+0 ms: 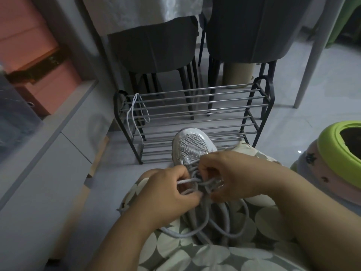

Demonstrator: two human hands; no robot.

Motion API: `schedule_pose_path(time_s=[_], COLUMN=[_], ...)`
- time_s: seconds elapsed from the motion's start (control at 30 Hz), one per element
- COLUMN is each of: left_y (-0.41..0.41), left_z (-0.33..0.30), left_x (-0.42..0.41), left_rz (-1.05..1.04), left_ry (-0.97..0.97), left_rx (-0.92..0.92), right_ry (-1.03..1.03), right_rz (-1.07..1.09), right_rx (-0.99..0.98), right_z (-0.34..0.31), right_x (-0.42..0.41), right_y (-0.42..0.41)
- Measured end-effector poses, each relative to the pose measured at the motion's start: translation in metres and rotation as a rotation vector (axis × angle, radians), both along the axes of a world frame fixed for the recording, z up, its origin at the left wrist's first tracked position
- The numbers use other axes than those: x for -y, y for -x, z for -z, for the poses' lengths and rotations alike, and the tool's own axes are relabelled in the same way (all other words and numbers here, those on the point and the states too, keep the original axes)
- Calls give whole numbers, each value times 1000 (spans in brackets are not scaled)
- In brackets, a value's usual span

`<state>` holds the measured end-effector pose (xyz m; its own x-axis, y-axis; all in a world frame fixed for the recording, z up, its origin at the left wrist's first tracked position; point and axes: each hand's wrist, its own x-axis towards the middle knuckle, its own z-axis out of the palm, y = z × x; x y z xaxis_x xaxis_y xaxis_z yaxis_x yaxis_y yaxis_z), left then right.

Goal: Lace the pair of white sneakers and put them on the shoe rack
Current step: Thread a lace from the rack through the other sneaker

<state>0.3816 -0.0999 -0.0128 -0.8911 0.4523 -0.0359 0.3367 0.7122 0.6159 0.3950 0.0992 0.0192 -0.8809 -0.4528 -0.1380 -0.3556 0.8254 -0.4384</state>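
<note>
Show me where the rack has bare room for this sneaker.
The rack's top bars are bare from the spare lace at the left end across to the right post. The lower tiers look bare too, though the sneaker hides part of them. Both hands crowd the sneaker's laces.

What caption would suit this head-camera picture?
Both hands, left and right, thread a grey lace through a white sneaker before an empty shoe rack.

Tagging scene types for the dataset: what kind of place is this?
Most likely a home dining area, seen from the floor: a metal shoe rack stands before grey dining chairs tucked under a cloth-covered table.
</note>
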Motion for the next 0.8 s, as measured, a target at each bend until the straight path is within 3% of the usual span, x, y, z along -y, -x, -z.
schedule_pose_path(time_s=[0.23,0.47,0.8], left_y=[-7,-6,0], left_z=[2,6,-2], left_x=[2,21,24], left_rz=[-85,-153,-215], left_ry=[6,-194,-307], left_rx=[-104,46,7], right_ry=[15,204,314], right_rz=[103,187,164], right_rx=[-45,77,51], right_z=[9,15,8], right_x=[1,-27,-24], right_y=[-5,-4,5])
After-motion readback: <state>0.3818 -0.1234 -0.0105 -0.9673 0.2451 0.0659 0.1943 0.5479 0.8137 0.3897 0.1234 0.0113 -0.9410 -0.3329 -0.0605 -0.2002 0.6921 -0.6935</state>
